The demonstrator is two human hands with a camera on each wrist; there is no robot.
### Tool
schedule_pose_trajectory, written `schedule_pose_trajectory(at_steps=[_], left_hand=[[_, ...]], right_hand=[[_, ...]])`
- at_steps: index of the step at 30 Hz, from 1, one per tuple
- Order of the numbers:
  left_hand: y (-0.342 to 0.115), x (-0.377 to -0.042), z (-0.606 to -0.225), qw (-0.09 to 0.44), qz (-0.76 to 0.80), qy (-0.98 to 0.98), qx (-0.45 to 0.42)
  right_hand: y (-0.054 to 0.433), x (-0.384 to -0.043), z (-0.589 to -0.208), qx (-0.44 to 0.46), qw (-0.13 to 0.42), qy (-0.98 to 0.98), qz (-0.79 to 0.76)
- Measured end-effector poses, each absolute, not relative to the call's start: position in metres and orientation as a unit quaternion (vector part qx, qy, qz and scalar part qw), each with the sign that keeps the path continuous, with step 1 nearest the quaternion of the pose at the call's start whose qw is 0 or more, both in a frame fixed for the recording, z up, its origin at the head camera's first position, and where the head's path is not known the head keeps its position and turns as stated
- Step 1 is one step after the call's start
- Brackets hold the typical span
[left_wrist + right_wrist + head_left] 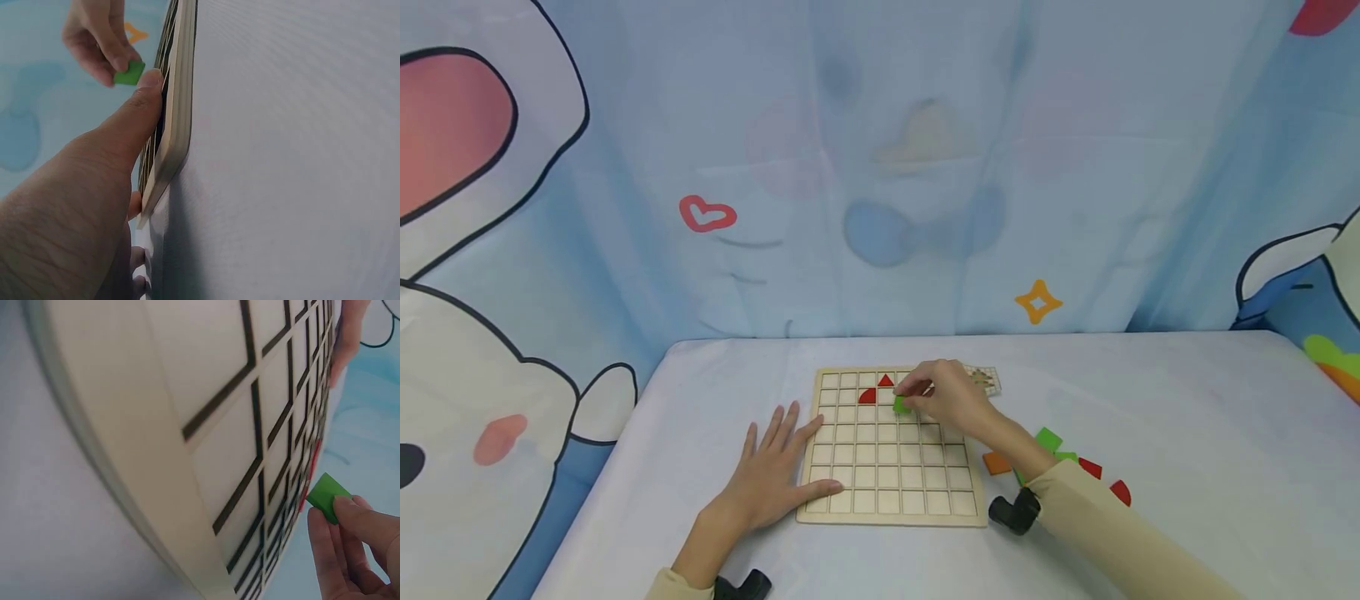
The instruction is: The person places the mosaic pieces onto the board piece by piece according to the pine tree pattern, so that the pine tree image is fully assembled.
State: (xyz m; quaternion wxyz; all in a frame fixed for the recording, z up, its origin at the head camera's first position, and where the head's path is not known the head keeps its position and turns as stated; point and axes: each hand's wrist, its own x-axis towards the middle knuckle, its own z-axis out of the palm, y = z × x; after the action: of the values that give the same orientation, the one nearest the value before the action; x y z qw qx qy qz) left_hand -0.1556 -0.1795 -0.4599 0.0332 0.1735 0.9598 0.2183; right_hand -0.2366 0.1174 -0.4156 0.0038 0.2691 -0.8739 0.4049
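Observation:
A wooden grid board (pixel 865 500) lies flat on the table. Between thumb and fingers, my right hand (pixel 951 396) pinches a green square tile (pixel 327 495) over the upper part of the board. My left hand (pixel 771 475) is spread at the board's left side, its thumb (pixel 134 119) resting on the rim. A red triangle (pixel 886 380) sits in a cell of the top row. Just below and left of it is a red quarter-circle piece (pixel 867 397) in another cell.
Right of the board lie loose pieces: an orange tile (pixel 997 463), several green tiles (pixel 1048 439) and red pieces (pixel 1121 492), partly hidden by my right forearm. A small pattern card (pixel 988 379) lies behind my right hand. A patterned curtain (pixel 865 292) hangs at the table's back edge.

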Motion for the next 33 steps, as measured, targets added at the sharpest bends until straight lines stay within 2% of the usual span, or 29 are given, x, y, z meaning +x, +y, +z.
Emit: schedule_pose_trajectory(at_steps=[13, 21, 31, 33], left_hand=[[-0.179, -0.158, -0.459, 0.050, 0.207, 0.964, 0.162], [-0.181, -0.158, -0.466, 0.040, 0.197, 0.966, 0.162], [-0.178, -0.156, -0.453, 0.061, 0.193, 0.966, 0.162], [-0.178, -0.155, -0.454, 0.050, 0.201, 0.964, 0.166]], right_hand=[[0.095, -0.260, -0.423, 0.291, -0.005, -0.874, 0.389], [0.091, -0.261, -0.424, 0.298, -0.007, -0.880, 0.371], [0.083, -0.260, -0.421, 0.280, -0.017, -0.902, 0.328], [0.082, -0.260, -0.421, 0.282, -0.015, -0.905, 0.318]])
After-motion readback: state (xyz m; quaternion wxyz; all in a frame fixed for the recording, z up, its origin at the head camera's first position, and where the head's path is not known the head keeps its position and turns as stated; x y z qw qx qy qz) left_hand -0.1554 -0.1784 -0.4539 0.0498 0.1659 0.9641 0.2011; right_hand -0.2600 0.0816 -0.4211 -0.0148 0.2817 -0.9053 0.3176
